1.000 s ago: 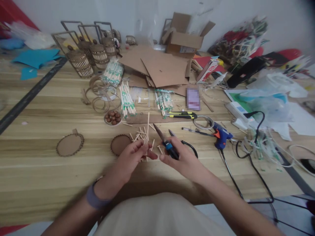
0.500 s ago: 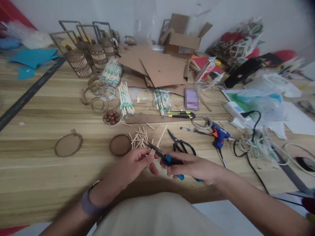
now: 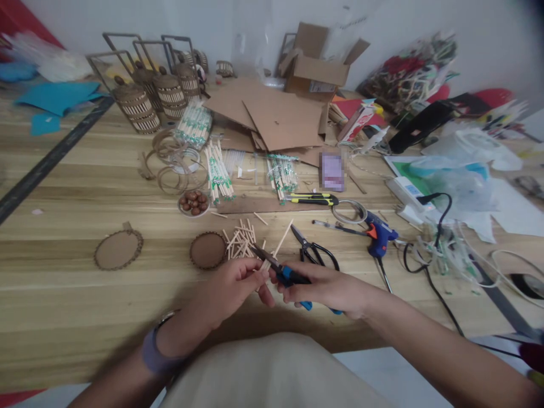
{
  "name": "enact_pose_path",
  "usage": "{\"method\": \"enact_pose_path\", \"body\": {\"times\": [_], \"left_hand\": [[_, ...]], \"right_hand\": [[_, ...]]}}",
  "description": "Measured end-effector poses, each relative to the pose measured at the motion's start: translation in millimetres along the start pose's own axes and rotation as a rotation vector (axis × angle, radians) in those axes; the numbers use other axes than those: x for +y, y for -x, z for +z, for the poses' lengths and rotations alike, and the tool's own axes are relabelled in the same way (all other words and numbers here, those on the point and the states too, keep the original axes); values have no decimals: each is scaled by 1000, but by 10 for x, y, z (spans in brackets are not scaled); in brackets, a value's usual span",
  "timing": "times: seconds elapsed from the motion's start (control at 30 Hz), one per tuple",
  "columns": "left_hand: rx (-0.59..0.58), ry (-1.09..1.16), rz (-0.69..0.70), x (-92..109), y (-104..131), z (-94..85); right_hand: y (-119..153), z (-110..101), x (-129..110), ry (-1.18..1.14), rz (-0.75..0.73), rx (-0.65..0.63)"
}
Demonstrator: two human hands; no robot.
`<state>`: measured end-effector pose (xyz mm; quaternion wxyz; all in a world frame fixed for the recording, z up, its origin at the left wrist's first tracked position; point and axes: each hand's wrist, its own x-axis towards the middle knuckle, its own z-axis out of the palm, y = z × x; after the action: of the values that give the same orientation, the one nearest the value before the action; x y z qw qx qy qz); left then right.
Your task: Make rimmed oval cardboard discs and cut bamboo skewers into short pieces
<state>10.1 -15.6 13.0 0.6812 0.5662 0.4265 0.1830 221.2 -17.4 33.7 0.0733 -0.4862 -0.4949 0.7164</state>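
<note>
My left hand (image 3: 238,286) is closed, pinching thin wooden sticks (image 3: 283,237) between thumb and fingers. One long stick slants up to the right; shorter ends show at the fingertips. My right hand (image 3: 325,286) grips long-nosed pliers (image 3: 288,273) with blue and black handles. Their dark jaws lie across the sticks beside my left fingertips; I cannot tell how tightly they meet. A pile of short cut sticks (image 3: 241,241) lies just beyond my left hand. Left of it rests a round cardboard disc with a ridged rim (image 3: 208,250). Black-handled scissors (image 3: 315,249) lie beyond my right hand.
A similar disc (image 3: 119,249) lies at left. Farther back are a bowl of brown beads (image 3: 194,202), wrapped chopsticks (image 3: 219,170), a utility knife (image 3: 314,199) and cardboard sheets (image 3: 284,119). At right, a blue glue gun (image 3: 380,233) trails a black cord. Lidded slatted baskets (image 3: 138,107) stand at back left.
The pliers' jaws have shifted slightly left and the long stick leans a little farther right. Both hands keep their hold.
</note>
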Motion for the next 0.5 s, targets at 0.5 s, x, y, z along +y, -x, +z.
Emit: {"method": "enact_pose_path", "body": {"times": [0.5], "left_hand": [[37, -74, -14, 30, 20, 12]], "right_hand": [[-28, 49, 69, 209, -102, 100]]}}
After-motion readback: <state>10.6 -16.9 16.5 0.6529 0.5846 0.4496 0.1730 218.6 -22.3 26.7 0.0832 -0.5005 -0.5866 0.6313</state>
